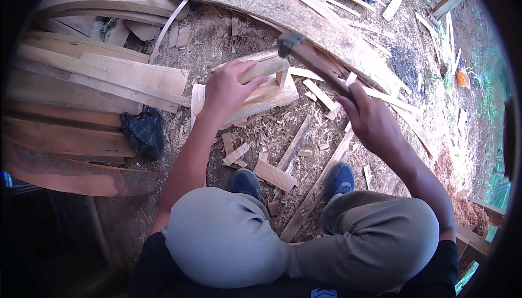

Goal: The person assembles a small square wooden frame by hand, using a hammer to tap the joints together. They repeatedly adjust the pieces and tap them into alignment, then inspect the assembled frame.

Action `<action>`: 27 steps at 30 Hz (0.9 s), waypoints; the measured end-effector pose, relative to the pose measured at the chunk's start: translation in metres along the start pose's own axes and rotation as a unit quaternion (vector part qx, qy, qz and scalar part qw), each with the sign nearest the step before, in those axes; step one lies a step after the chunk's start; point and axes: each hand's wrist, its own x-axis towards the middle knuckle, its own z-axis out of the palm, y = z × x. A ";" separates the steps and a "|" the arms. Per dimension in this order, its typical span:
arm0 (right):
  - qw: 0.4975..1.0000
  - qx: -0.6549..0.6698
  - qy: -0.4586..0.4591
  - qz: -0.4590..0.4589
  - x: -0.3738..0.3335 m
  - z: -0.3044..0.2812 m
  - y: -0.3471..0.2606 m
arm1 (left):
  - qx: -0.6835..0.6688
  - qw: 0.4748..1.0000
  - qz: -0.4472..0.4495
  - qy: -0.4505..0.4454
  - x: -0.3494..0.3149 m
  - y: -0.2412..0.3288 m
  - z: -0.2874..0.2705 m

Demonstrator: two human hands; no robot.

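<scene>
One left hand (229,87) curled around a wood block (267,69), one right hand (374,120) wrapped around a hammer (321,70)

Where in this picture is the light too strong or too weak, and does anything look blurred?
In the head view, the ground at right is partly washed out, while the lower left sinks into deep shadow; also in the head view, the hammer in the right hand looks slightly soft, perhaps from motion; a dark, curved border frames the head view.
</scene>
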 end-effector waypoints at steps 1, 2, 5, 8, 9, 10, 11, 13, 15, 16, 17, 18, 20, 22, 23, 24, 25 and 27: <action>0.999 0.038 0.010 0.013 -0.003 -0.005 -0.003 | -0.005 1.000 -0.002 -0.001 0.000 0.001 -0.001; 0.997 0.070 0.037 0.025 -0.005 -0.006 -0.007 | -0.009 1.000 -0.004 -0.002 -0.001 0.002 -0.001; 0.991 0.113 0.005 0.067 -0.009 0.008 0.007 | -0.013 1.000 -0.004 -0.019 0.001 0.005 0.003; 0.998 0.037 -0.039 0.044 0.000 0.009 0.013 | 0.008 1.000 0.002 -0.026 0.005 0.009 0.000; 0.997 0.026 -0.056 0.051 0.004 -0.002 0.009 | 0.054 0.997 0.020 -0.047 0.009 0.011 -0.002; 0.996 0.053 -0.041 0.056 0.004 -0.001 0.009 | 0.100 0.992 0.037 -0.071 0.011 0.013 -0.003; 0.995 0.080 -0.025 0.061 0.003 0.001 0.008 | 0.146 0.983 0.053 -0.096 0.014 0.014 -0.003; 0.987 0.134 0.001 0.090 0.004 0.002 0.005 | 0.137 0.981 0.107 -0.084 0.022 0.017 0.009; 0.972 0.189 0.022 0.136 0.008 0.002 -0.001 | 0.128 0.980 0.109 -0.102 0.030 0.017 0.010; 0.972 0.181 0.043 0.144 0.009 0.008 0.008 | 0.117 0.980 0.091 -0.130 0.037 0.022 0.009; 0.965 0.207 0.048 0.155 0.010 0.011 0.013 | 0.107 0.979 0.073 -0.157 0.043 0.028 0.008; 0.957 0.233 0.053 0.164 0.011 0.014 0.016 | 0.067 0.987 0.043 -0.139 0.044 0.032 0.004; 0.937 0.288 0.069 0.185 0.012 0.019 0.021 | -0.014 0.994 -0.024 -0.106 0.040 0.032 -0.011; 0.932 0.310 0.048 0.183 0.012 0.015 0.024 | -0.176 0.983 -0.023 -0.042 0.040 0.018 -0.015; 0.929 0.321 0.039 0.180 0.012 0.013 0.026 | -0.255 0.967 -0.022 -0.008 0.041 0.017 -0.017; 0.906 0.387 0.044 0.166 0.014 0.018 0.033 | -0.354 0.934 -0.048 -0.003 0.034 0.018 -0.013; 0.898 0.411 0.060 0.143 0.017 0.023 0.032 | -0.404 0.913 -0.058 -0.005 0.030 0.017 -0.014; 0.879 0.457 0.094 0.096 0.024 0.030 0.028 | -0.500 0.863 -0.078 -0.014 0.024 0.012 -0.009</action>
